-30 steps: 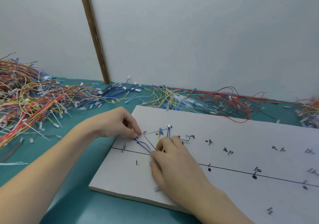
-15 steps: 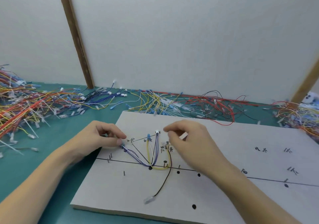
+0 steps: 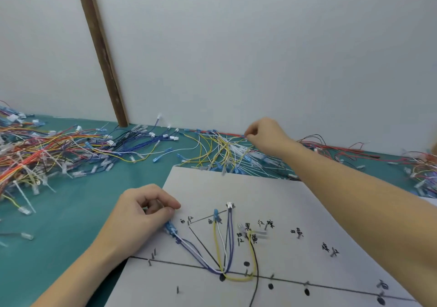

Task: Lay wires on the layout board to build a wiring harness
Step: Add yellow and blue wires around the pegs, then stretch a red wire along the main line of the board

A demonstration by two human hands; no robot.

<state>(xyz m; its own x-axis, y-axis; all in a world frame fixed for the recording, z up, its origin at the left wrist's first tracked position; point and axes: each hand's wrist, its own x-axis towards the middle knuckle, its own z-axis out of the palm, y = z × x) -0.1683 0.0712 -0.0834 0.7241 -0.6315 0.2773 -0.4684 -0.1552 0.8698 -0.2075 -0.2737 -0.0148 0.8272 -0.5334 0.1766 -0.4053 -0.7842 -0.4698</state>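
Since half a second ago my right hand [image 3: 264, 136] has left the white layout board [image 3: 295, 202] and reached to the far edge of the green table [image 3: 71, 224], where its thumb and forefinger pinch a thin red wire [image 3: 227, 133] near its blue terminal. It lies at the back of the yellow-and-white wire tangle [image 3: 224, 150], along the grey wall [image 3: 236, 46].

Judgement: wire is light, limp and springy, likely snagged in its neighbours; best held close to the terminal and drawn out slowly.

My left hand [image 3: 142, 214] rests curled at the board's left edge, fingertips pinning the blue connector [image 3: 170, 228] of the purple-and-white wires [image 3: 196, 252]. Loose coloured wire piles [image 3: 35, 155] lie far left.
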